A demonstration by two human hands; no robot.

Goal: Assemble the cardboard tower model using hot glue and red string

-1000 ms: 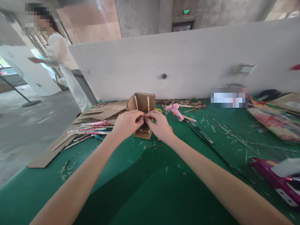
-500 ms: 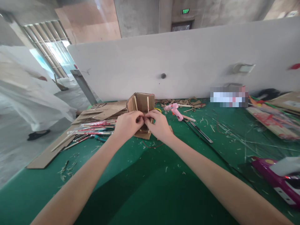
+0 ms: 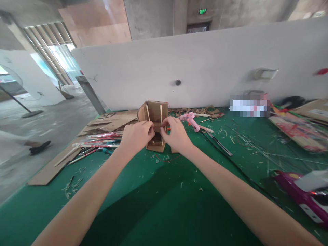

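An open cardboard structure (image 3: 155, 111) with upright wooden sticks (image 3: 161, 114) inside stands near the back of the green table. My left hand (image 3: 138, 136) is at its left side, fingers bent and pressed together at the structure's inner part. At the right stick is my right hand (image 3: 176, 134), its thumb and fingers curled into a pinch. Whatever lies between the fingertips of either hand is too small to make out. A thin red wire (image 3: 167, 161) curves over the table just in front of the structure.
Right of the structure lie a pink glue gun (image 3: 192, 122) and a utility knife (image 3: 220, 144). Cardboard sheets (image 3: 112, 122) and wrapped sticks (image 3: 102, 140) are at the left. A purple tool (image 3: 298, 196) sits at the right front. A white panel (image 3: 205, 68) stands behind.
My hands have moved apart from each other, uncovering the middle of the structure. At the far left, a person in light clothing has moved mostly out of view.
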